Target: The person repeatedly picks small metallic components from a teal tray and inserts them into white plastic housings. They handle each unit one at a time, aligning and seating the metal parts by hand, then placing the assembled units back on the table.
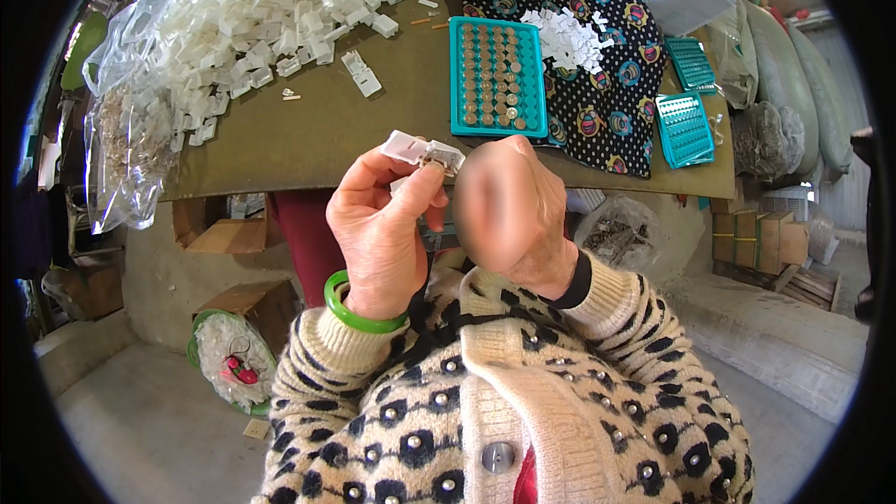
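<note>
My left hand [381, 215] pinches a small white plastic case [416, 151] between thumb and fingers, just in front of the table's near edge. The case lies opened out, with small parts inside its right half that are too small to name. Close against that right end is my right hand [515, 210], its fingers curled in. A blurred patch covers part of this hand, so whatever its fingertips hold is hidden. Beyond the hands, a teal tray [455, 84] carries rows of small round metal discs [487, 61]. Another white case [362, 75] rests alone on the table.
A large heap of white cases [271, 14] covers the table's far left, beside a clear plastic bag [126, 149]. Small white pieces [569, 37] lie on a dark patterned cloth [607, 135]. More teal trays [684, 131] sit at the right edge. A lined basket [229, 359] stands on the floor.
</note>
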Available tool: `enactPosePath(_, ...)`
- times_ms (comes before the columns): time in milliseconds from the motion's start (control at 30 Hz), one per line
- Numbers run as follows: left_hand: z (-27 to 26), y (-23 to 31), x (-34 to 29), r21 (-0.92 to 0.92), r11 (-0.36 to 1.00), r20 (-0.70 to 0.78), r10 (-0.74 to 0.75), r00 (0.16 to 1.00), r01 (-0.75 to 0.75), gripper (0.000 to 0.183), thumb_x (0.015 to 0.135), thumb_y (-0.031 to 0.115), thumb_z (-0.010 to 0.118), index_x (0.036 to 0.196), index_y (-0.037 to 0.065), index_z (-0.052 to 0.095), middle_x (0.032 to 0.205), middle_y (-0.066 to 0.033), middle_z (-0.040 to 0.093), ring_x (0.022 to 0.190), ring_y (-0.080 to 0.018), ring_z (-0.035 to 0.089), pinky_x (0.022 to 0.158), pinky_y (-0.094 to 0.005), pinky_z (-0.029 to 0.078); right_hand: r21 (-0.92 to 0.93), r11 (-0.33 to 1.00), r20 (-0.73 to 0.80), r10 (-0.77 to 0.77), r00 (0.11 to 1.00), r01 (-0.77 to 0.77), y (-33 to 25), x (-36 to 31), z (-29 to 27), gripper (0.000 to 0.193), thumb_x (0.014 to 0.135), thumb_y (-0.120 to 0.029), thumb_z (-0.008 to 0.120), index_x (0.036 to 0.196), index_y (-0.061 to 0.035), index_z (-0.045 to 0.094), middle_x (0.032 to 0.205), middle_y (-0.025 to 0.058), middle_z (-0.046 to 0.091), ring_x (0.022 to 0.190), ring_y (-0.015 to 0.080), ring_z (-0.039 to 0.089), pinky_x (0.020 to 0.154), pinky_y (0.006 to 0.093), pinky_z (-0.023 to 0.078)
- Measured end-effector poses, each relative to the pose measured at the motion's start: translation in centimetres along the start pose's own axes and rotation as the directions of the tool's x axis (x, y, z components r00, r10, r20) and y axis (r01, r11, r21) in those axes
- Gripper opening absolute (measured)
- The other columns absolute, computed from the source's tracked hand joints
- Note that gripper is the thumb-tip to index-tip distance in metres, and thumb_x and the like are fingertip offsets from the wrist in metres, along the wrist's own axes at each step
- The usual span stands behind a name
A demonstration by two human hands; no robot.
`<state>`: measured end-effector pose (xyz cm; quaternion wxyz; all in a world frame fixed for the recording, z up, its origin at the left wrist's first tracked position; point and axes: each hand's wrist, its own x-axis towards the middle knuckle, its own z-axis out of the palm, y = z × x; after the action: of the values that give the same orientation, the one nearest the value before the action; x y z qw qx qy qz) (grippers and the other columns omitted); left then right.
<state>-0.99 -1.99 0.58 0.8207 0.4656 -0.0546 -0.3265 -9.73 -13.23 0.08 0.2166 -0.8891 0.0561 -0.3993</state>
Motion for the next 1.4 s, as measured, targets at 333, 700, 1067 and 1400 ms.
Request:
enactPosePath(333, -0.5, 1.3, 0.6, -0.219, 0.918, 0.078, -0.322, 0.944, 0.331, 0.024, 0.087, 0.0, 0.065, 0.11, -0.001, 0.06, 0.089, -0.0057, 0.065, 0.068, -0.0119, 0.06, 0.052, -0.0241, 0.046, 0.428, 0.606, 0.316, 0.594, 0.74, -0.67, -1.6, 0.2, -0.7, 0.007, 0.091, -0.003, 0.058, 0.086, -0.0027, 0.054, 0.071, 0.0037, 0.054, 0.054, 0.0067, 0.049, 0.049, 0.0257, 0.039)
enactPosePath(700, -0.1, 1.2, 0.1, -0.102, 0.992, 0.154, -0.062, 0.986, 0.078, 0.035, 0.092, -0.003, 0.06, 0.126, -0.005, 0.051, 0.099, -0.0114, 0.065, 0.074, -0.0203, 0.069, 0.072, -0.0308, 0.06, 0.678, 0.128, 0.5, 0.641, 0.582, -0.724, -2.0, 0.6, -1.8, 0.017, 0.096, -0.011, 0.054, 0.109, 0.0005, 0.056, 0.089, 0.0064, 0.063, 0.079, 0.0134, 0.062, 0.068, 0.0267, 0.051)
enactPosePath(1067, 0.5, 0.0, -1.5, 0.078, 0.987, 0.242, 0.116, 0.963, -0.139, 0.021, 0.086, -0.011, 0.064, 0.106, -0.006, 0.066, 0.087, -0.0012, 0.052, 0.079, -0.0077, 0.056, 0.072, -0.0223, 0.052, 0.673, 0.4, 0.269, 0.652, 0.709, -0.623, -1.8, 0.1, -0.4, 0.009, 0.082, 0.006, 0.061, 0.088, 0.0003, 0.058, 0.077, 0.0043, 0.06, 0.066, 0.0077, 0.054, 0.058, 0.0233, 0.045)
enactPosePath(1400, -0.1, 0.0, -1.6, 0.037, 0.998, 0.203, 0.035, 0.979, -0.044, 0.024, 0.087, -0.01, 0.063, 0.11, -0.005, 0.065, 0.093, -0.0049, 0.06, 0.08, -0.0133, 0.063, 0.074, -0.0291, 0.058, 0.583, 0.444, 0.408, 0.564, 0.718, -0.68, -1.1, 0.9, -1.9, 0.005, 0.088, -0.003, 0.063, 0.089, 0.0004, 0.06, 0.079, 0.0057, 0.063, 0.064, 0.0076, 0.056, 0.056, 0.0246, 0.046)
